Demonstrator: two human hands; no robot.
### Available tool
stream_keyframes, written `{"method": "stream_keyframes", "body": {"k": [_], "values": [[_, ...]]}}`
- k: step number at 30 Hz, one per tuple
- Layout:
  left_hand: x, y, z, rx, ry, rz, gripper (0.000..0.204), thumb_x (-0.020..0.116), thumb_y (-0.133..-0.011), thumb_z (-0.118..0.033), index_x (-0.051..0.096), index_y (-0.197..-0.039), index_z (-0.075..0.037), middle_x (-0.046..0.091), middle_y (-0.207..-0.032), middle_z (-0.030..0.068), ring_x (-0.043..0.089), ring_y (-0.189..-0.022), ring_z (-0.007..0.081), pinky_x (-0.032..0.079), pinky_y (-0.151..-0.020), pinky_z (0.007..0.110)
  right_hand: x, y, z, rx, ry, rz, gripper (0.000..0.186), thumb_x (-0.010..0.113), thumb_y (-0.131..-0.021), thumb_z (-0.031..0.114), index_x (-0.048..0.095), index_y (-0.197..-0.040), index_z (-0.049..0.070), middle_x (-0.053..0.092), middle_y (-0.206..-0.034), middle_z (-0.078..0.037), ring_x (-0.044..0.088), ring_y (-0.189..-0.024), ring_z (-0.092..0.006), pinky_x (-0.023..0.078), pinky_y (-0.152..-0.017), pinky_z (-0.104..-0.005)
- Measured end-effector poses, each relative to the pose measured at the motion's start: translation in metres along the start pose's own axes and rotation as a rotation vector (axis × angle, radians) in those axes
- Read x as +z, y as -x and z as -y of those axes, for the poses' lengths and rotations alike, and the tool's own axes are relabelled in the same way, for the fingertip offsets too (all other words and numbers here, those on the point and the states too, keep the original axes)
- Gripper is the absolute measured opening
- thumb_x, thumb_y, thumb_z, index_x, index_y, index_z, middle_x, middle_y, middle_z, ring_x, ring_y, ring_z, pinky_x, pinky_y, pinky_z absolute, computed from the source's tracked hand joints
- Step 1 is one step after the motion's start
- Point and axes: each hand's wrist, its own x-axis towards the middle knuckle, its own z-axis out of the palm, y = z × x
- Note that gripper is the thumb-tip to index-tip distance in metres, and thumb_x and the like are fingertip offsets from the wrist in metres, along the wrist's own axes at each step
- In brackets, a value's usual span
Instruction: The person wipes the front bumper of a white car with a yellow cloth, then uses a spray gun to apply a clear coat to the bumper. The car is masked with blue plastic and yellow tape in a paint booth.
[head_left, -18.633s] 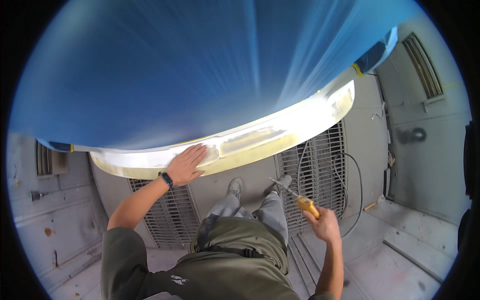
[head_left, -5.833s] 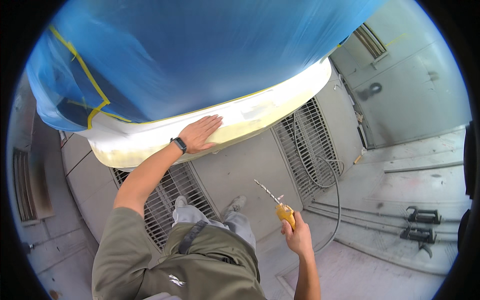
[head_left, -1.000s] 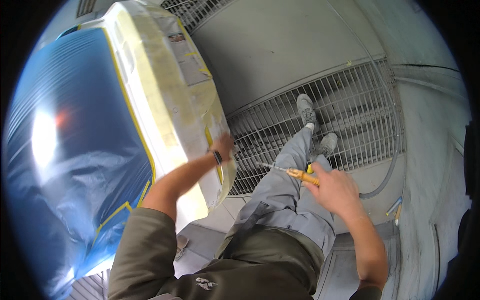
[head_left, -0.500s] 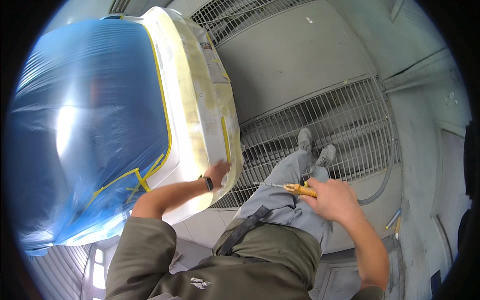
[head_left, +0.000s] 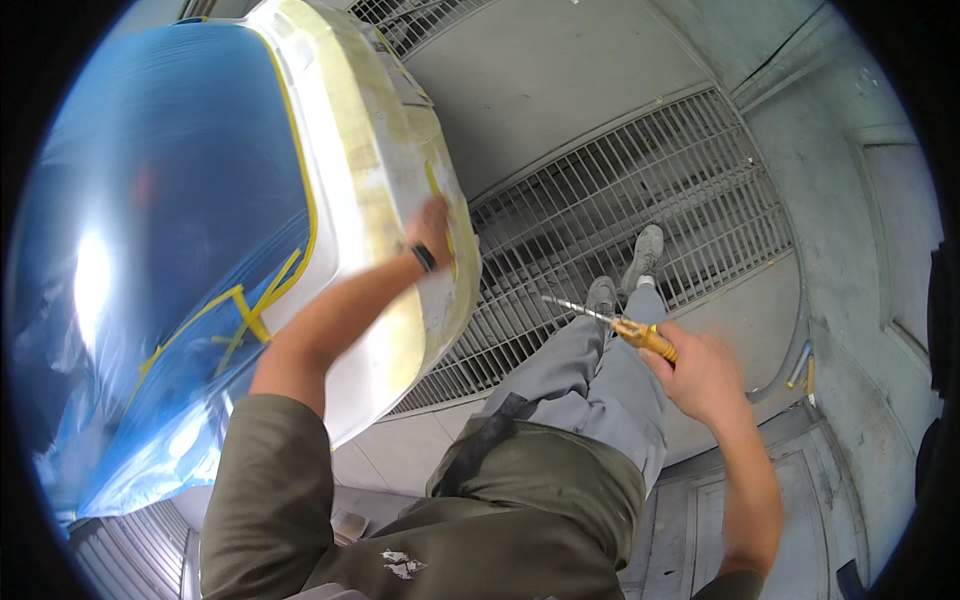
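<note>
On the left stands a vehicle body part (head_left: 375, 300), like a bumper, white with pale yellow patches. My left hand (head_left: 430, 228), a dark watch on its wrist, is at its outer face, over a narrow yellow strip (head_left: 432, 178). Motion blur smears its fingers, so their pose is unclear. In my right hand (head_left: 703, 372), closed round the handle, is a yellow-handled tool (head_left: 640, 338) with a slim, ridged metal shaft. The shaft points left over my lower legs, apart from the vehicle.
Blue plastic sheeting (head_left: 170, 180), edged with yellow tape (head_left: 300, 150), covers the vehicle's left side. My shoes (head_left: 645, 255) are at a metal floor grating (head_left: 560, 220). A hose (head_left: 790, 365) curves along the right wall, near small blue and yellow items (head_left: 802, 365).
My left hand has moved up and forward along the vehicle's face. The tool's shaft has tilted up in my right hand, which has shifted slightly right. One foot has stepped forward, and the view has shifted.
</note>
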Motion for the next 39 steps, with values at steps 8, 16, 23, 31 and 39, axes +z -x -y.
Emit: {"method": "stream_keyframes", "body": {"k": [8,16,23,31,39], "values": [[0.149,0.189,-0.061,0.689,-0.385,0.156,0.093,0.078,-0.085,-0.041,0.042,-0.162,-0.004,0.034,-0.173,0.0156,0.026,-0.162,0.0336,0.018,-0.135,0.039,0.059,0.112,0.039,0.046,-0.063,0.075,0.035,0.071,-0.099,0.043,0.068,-0.115,0.012,0.073,-0.085,-0.020,0.070,-0.084,-0.0442,0.054,-0.074,-0.0566],[-0.023,0.116,0.067,0.079,-0.021,-0.384,0.084,0.039,-0.109,-0.058,0.024,-0.169,-0.001,0.019,-0.179,0.0126,0.011,-0.165,0.0375,0.010,-0.135,0.047,0.101,0.143,0.067,-0.073,-0.094,-0.262,0.029,0.071,-0.100,0.035,0.066,-0.108,0.009,0.072,-0.083,-0.021,0.070,-0.082,-0.0452,0.053,-0.072,-0.0565],[0.128,0.263,-0.015,0.460,0.043,-0.254,0.091,0.054,-0.103,-0.055,0.025,-0.166,0.004,0.024,-0.175,0.0195,0.017,-0.164,0.0318,0.010,-0.136,0.045,0.193,0.228,0.062,0.057,-0.191,-0.227,0.029,0.071,-0.101,0.037,0.066,-0.108,0.009,0.072,-0.087,-0.021,0.070,-0.088,-0.0452,0.054,-0.075,-0.0568],[0.135,0.298,0.028,0.449,-0.124,-0.167,0.091,0.052,-0.104,-0.060,0.025,-0.168,0.000,0.026,-0.177,0.0112,0.022,-0.163,0.0272,0.012,-0.135,0.042,0.244,0.282,0.064,0.094,-0.328,-0.384,0.031,0.072,-0.101,0.036,0.066,-0.109,0.007,0.071,-0.081,-0.021,0.069,-0.082,-0.0466,0.053,-0.071,-0.0565],[0.019,0.272,0.096,-0.095,-0.461,-0.230,0.090,0.034,-0.108,-0.063,0.021,-0.169,0.001,0.022,-0.177,0.0170,0.016,-0.165,0.0343,0.007,-0.134,0.046,0.266,0.279,0.102,0.097,-0.403,-0.371,0.031,0.070,-0.101,0.038,0.065,-0.109,0.008,0.072,-0.079,-0.020,0.070,-0.080,-0.0451,0.053,-0.071,-0.0566]]}}
